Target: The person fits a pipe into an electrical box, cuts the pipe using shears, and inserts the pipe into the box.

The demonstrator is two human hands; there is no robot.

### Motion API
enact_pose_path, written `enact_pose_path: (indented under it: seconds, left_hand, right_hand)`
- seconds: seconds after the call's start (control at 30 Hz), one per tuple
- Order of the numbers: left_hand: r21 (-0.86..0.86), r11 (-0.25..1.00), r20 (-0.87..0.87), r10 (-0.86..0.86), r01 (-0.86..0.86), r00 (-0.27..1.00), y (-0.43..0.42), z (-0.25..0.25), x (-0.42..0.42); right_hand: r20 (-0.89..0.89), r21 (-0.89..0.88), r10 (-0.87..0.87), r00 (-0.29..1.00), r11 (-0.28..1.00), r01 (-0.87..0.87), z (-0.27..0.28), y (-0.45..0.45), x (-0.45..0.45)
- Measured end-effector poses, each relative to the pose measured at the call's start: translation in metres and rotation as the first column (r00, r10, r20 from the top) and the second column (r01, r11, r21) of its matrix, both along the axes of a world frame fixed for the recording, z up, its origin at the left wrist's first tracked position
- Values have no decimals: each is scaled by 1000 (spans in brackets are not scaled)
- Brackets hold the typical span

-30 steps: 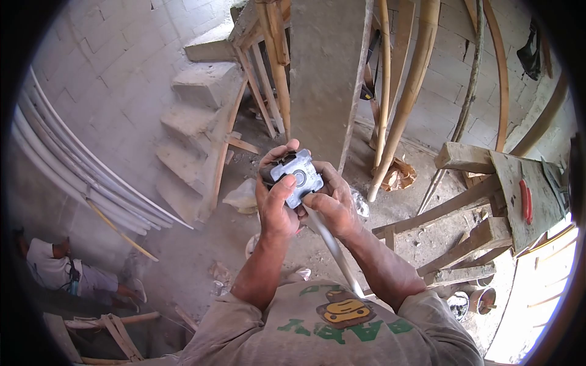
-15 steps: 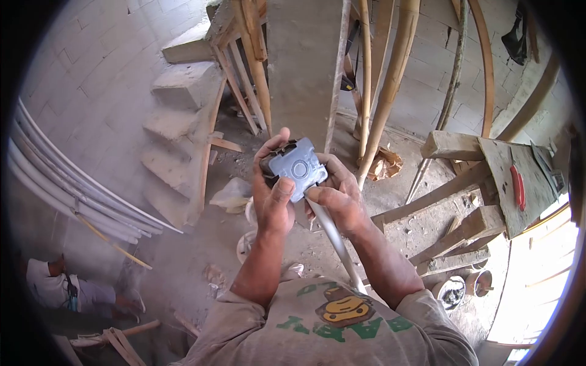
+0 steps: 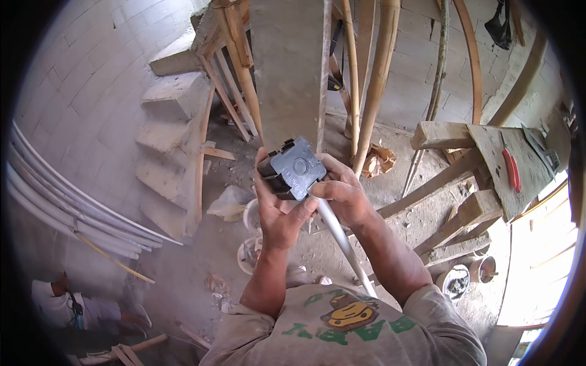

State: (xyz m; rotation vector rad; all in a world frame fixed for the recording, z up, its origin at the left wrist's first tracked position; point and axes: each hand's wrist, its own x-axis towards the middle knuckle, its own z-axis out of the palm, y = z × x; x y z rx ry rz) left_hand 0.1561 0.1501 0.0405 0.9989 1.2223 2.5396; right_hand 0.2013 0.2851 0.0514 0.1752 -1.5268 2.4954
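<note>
A grey square electrical box (image 3: 297, 168) with a round mark on its face is held in front of my chest. My left hand (image 3: 276, 222) is closed around its left side and underside, with the thumb near the lower corner. At that corner the box meets a white conduit pipe (image 3: 345, 244), which slants down toward my shirt. My right hand (image 3: 347, 198) grips the box's right corner, its thumb lying over the joint with the pipe. Some of the right fingers are hidden behind the box and pipe.
Concrete stairs (image 3: 165, 137) rise at left beside bundled white pipes (image 3: 73, 210). A concrete column (image 3: 287, 79) and bamboo poles (image 3: 375, 85) stand ahead. Red-handled pliers (image 3: 511, 169) lie on a board (image 3: 488, 146) at right, above buckets (image 3: 455, 282). Another person (image 3: 82, 305) is at lower left.
My left thumb has slid off the box's face down to the corner by the pipe. The box has turned slightly, showing more of its left side. The view has shifted a little.
</note>
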Motion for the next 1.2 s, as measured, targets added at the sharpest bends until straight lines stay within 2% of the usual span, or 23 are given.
enact_pose_path:
  seconds: [0.03, 0.17, 0.2, 0.27, 0.3, 0.33, 0.5, 0.53, 0.57, 0.6, 0.67, 0.73, 0.8, 0.83, 0.87, 0.9, 0.93, 0.97, 1.0, 1.03, 1.07, 1.1, 1.2]
  left_hand:
    - [-27, 1000, 21, -9, 9, 1000, -1, 2, 0]
    - [23, 1000, -146, -8, 11, 989, 9, -9, -14]
    - [25, 1000, -136, 5, -1, 991, 11, -8, -17]
    - [42, 999, -100, -7, 11, 995, 19, -8, -19]
    - [-24, 1000, -173, 9, -13, 985, 19, -7, -26]
    - [2, 1000, -120, 7, -7, 993, 23, -2, -20]
    - [-4, 1000, -185, 24, -25, 983, 26, -4, -17]
    - [-20, 998, -174, 61, -65, 983, 26, -2, -12]
    - [-32, 993, -171, 106, -113, 980, 27, 1, -9]
    - [-37, 986, -170, 153, -162, 973, 30, 5, -6]
    - [-62, 976, -190, 192, -207, 963, 33, 1, -9]
    - [-68, 970, -201, 215, -232, 956, 36, 0, -10]
    - [-46, 978, -244, 187, -204, 952, 41, -2, -9]
    - [-45, 980, -269, 177, -196, 947, 41, -2, -9]
    - [-26, 986, -253, 152, -164, 955, 42, -2, -6]
    - [-24, 989, -270, 133, -145, 953, 42, 3, -4]
    - [-28, 990, -290, 124, -138, 949, 42, 8, -1]
    - [-51, 986, -269, 141, -160, 953, 33, 12, -2]
    - [-53, 989, -231, 123, -138, 965, 39, 9, -1]
    - [-47, 995, -199, 81, -92, 977, 51, 11, -1]
    - [-40, 997, -179, 58, -66, 982, 54, 12, -3]
    - [-29, 999, -160, 24, -29, 987, 55, 12, -4]
    - [-43, 998, -193, 38, -47, 980, 51, 10, -3]
  right_hand:
    - [8, 13, 18, 1000, 1000, -18, 0, 1, -1]
    - [-18, 12, 16, 1000, 1000, -16, 2, 7, -3]
    - [-28, -66, 58, 998, 996, -60, 0, 11, -5]
    - [64, -17, 78, 995, 997, -77, -4, 22, -12]
    - [122, 13, 53, 991, 998, -55, -1, 31, -7]
    - [115, 43, 29, 993, 998, -34, 7, 33, -1]
    - [225, 162, 24, 974, 985, -61, 34, 33, 18]
    - [205, 249, -28, 978, 968, -24, 34, 33, 22]
    - [156, 485, -187, 970, 870, 89, 37, 30, 27]
    - [65, 689, -325, 944, 698, 193, 45, 28, 35]
    - [-163, 911, -498, 852, 256, 324, 72, 22, 65]
    - [-317, 911, -472, 822, 88, 402, 86, 25, 87]
    - [-328, 885, -488, 809, 140, 444, 131, 55, 128]
    - [-345, 915, -670, 658, -82, 396, 151, 75, 142]
    - [-481, 842, -726, 492, -225, 491, 152, 112, 149]
    - [-630, 777, -684, 368, -551, 305, 157, 148, 161]
    - [-717, 679, -612, 334, -723, 132, 152, 197, 177]
    - [-319, 900, -913, 253, -376, -220, 163, 235, 193]
    - [-296, 919, -890, 348, -364, -151, 135, 280, 212]
    - [-105, 923, -955, 279, -198, -331, 137, 297, 227]
    - [-188, 940, -910, 368, -276, -201, 130, 308, 239]
    - [-240, 920, -881, 408, -341, -195, 130, 307, 240]
    - [0, 1000, -943, 332, 6, 16, 152, 251, 220]
